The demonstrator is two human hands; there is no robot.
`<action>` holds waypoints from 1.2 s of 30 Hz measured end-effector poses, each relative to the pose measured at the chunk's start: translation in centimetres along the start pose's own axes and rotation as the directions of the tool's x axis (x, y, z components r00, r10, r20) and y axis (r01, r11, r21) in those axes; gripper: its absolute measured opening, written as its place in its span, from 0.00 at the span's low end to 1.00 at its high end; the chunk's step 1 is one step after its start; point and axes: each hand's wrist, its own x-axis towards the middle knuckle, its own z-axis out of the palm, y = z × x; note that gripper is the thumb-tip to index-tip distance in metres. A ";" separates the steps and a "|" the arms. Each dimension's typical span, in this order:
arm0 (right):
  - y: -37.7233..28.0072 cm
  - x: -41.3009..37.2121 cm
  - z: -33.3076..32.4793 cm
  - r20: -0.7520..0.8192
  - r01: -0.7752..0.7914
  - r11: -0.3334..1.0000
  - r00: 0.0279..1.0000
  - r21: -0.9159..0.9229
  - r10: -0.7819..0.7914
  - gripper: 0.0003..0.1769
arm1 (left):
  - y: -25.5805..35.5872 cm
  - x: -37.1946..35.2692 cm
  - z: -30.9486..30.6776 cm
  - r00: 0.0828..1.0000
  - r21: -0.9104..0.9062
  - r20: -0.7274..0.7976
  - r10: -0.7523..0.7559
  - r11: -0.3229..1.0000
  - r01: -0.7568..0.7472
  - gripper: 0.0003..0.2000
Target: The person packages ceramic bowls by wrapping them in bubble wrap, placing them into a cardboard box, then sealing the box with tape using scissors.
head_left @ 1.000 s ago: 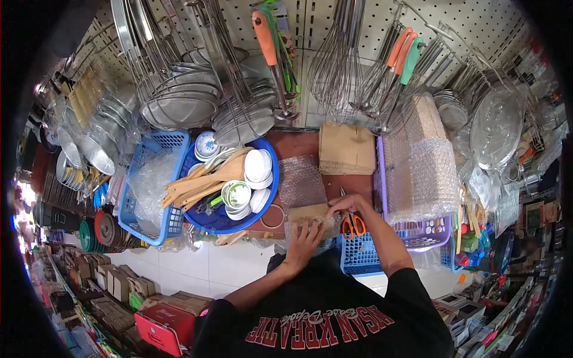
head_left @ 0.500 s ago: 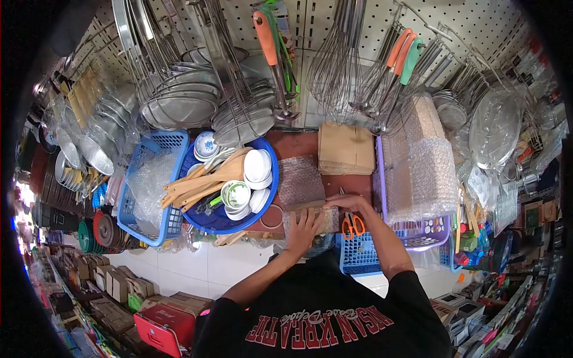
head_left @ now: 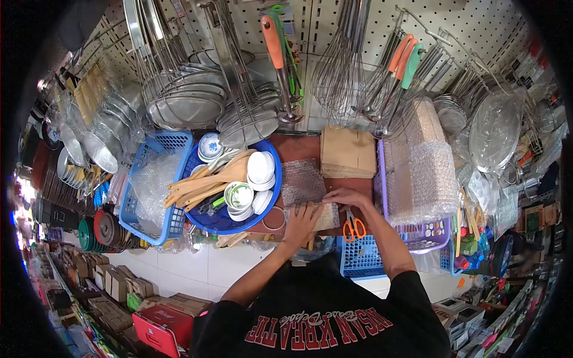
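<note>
My left hand (head_left: 302,222) lies with fingers spread on a sheet of bubble wrap (head_left: 301,179) on the red-brown tabletop. My right hand (head_left: 347,197) reaches in from the right, fingers stretched toward the left fingertips, at the wrap's right side. A near part of the wrap shows between and below the hands; what is under them is mostly hidden. Orange-handled scissors (head_left: 353,229) lie just below my right hand, near the table's front edge. Left of my left hand is a ring-shaped tape roll (head_left: 274,218).
A blue basin (head_left: 231,225) of bowls and wooden spatulas (head_left: 206,181) stands on the left, beside a blue basket (head_left: 145,230). Stacked cardboard pieces (head_left: 348,152) lie behind. A purple basket (head_left: 427,234) holds bubble-wrapped goods at right. Whisks (head_left: 343,83) and strainers (head_left: 186,112) hang above.
The brown cardboard edge seen between my hands is no longer visible. My left hand has flattened onto the wrap, and my right fingers have stretched out. The view has shifted slightly.
</note>
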 end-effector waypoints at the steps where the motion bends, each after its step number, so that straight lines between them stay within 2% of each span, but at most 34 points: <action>1: -0.8 0.1 -0.4 -0.022 0.015 0.995 1.000 -0.097 -0.017 0.38 | -0.1 0.1 -0.2 1.000 -0.024 0.005 -0.002 1.000 0.003 0.48; 2: -1.4 0.1 -0.7 -0.041 0.028 0.981 0.998 -0.194 -0.036 0.38 | -0.2 0.3 -0.4 1.000 -0.047 0.009 -0.006 0.999 0.007 0.48; 5: 0.3 3.7 -1.4 -0.063 0.312 0.852 0.927 -0.420 -0.370 0.35 | -0.6 0.6 -0.1 0.999 -0.121 -0.032 -0.027 0.992 0.023 0.48; 8: -1.6 4.9 -0.1 -0.138 0.293 0.858 0.914 -0.421 -0.380 0.32 | -1.0 1.0 0.1 0.998 -0.084 -0.062 -0.001 0.996 -0.004 0.47; 11: -1.6 7.2 1.6 -0.059 0.397 0.741 0.861 -0.542 -0.505 0.28 | -0.9 0.9 0.7 0.999 -0.077 -0.040 0.017 0.997 -0.020 0.47; 14: -0.1 10.3 2.6 0.031 0.353 0.640 0.889 -0.683 -0.458 0.29 | -0.2 0.6 0.9 0.997 -0.089 -0.071 0.010 0.996 -0.016 0.46; 17: 2.4 12.9 2.9 -0.057 0.236 0.610 0.905 -0.756 -0.421 0.31 | 0.5 0.1 0.8 0.996 -0.113 -0.086 -0.018 0.994 0.008 0.46; 20: 0.7 10.4 2.9 -0.035 0.239 0.640 0.923 -0.730 -0.384 0.34 | 0.9 0.0 0.4 0.994 -0.074 -0.108 -0.017 0.997 0.009 0.46; 23: 0.8 10.3 2.7 -0.119 0.166 0.721 0.938 -0.673 -0.327 0.36 | 0.8 0.1 0.4 0.998 -0.085 -0.062 -0.025 0.996 0.020 0.46; 26: -0.5 9.0 3.2 -0.138 0.106 0.656 0.941 -0.747 -0.310 0.42 | 0.8 0.4 0.4 0.998 -0.149 -0.014 -0.056 0.987 0.053 0.47; 29: -0.9 8.7 3.1 -0.143 0.096 0.655 0.943 -0.750 -0.302 0.39 | 0.7 0.5 -0.1 0.998 -0.120 -0.042 -0.049 0.992 0.043 0.47; 32: -1.5 7.7 2.2 -0.129 0.146 0.781 0.952 -0.607 -0.278 0.34 | 0.7 0.4 0.6 0.999 -0.121 0.005 -0.050 0.991 0.050 0.47; 35: -2.1 5.1 2.6 -0.256 0.273 0.801 0.850 -0.533 -0.460 0.33 | 0.6 0.5 0.6 0.998 -0.174 0.030 -0.053 0.983 0.058 0.46; 36: -2.1 4.0 2.7 -0.243 0.325 0.788 0.830 -0.522 -0.503 0.34 | 0.7 0.5 0.7 0.998 -0.171 0.035 -0.054 0.984 0.059 0.45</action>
